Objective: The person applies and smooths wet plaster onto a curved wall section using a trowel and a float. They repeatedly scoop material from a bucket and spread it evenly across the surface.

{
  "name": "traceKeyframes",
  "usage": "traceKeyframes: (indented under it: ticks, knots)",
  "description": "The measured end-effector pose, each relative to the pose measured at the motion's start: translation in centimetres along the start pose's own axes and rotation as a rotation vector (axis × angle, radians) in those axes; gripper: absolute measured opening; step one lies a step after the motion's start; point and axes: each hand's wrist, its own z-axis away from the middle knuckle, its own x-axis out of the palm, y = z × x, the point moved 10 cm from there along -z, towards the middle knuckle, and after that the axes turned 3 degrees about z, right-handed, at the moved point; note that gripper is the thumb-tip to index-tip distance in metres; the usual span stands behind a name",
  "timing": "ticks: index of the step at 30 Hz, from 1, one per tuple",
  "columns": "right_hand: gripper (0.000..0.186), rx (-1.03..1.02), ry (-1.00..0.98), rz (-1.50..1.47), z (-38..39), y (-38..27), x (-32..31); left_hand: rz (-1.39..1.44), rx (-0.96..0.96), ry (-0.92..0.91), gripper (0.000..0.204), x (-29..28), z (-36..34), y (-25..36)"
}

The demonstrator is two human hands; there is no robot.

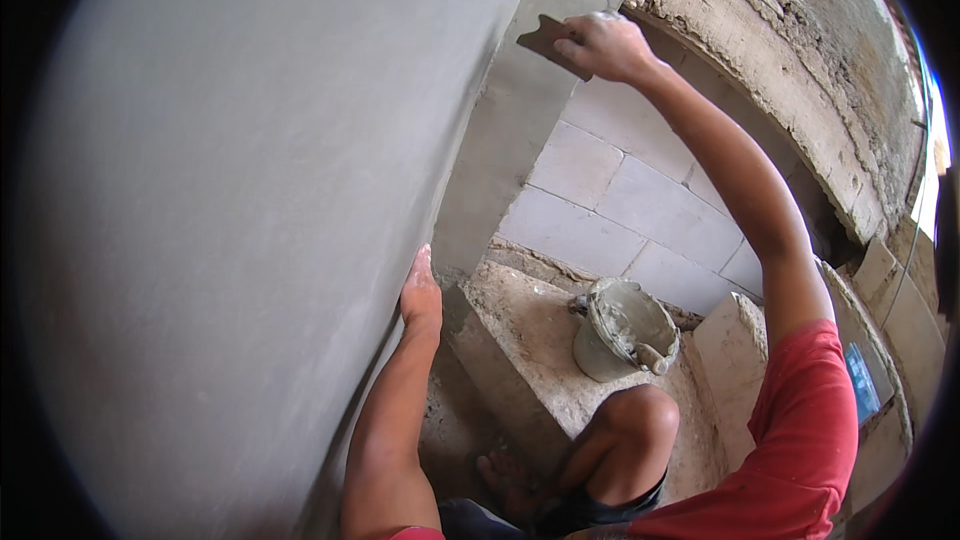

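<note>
My right hand [612, 46] is raised high and closed around a dark flat scraper [545, 38] with a notched end. The scraper lies against the upper part of a narrow strip of grey plaster [510, 130]. Lower down, my left hand [422, 292] rests by the corner where that strip meets the large smooth plastered wall [230, 190]. Its fingers are stretched upward, with nothing seen in them. A grey-smeared bucket [612, 335] holds wet mortar, and a tool handle [652, 360] sticks out over its rim.
Pale block wall [640, 200] shows beyond the plaster strip. Above it runs a rough concrete beam [760, 60]. The bucket stands on a dusty ledge [520, 315] beside my bent knee [640, 420]. Loose slabs [730, 360] and a blue plastic item [861, 382] sit at the right.
</note>
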Motion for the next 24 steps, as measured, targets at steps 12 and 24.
traceKeyframes:
  ticks: [12, 24]
  knots:
    - [0.042, 0.095, 0.05, -0.09, -4.5, 2.3, 1.6, -0.031, -0.014, -0.024, 0.06, -0.6, 0.5, -0.6]
    - [0.047, 0.274, 0.233, -0.22, -3.5, 6.6, -3.2, 0.033, -0.016, -0.012, 0.06, -0.4, -0.3, -0.3]
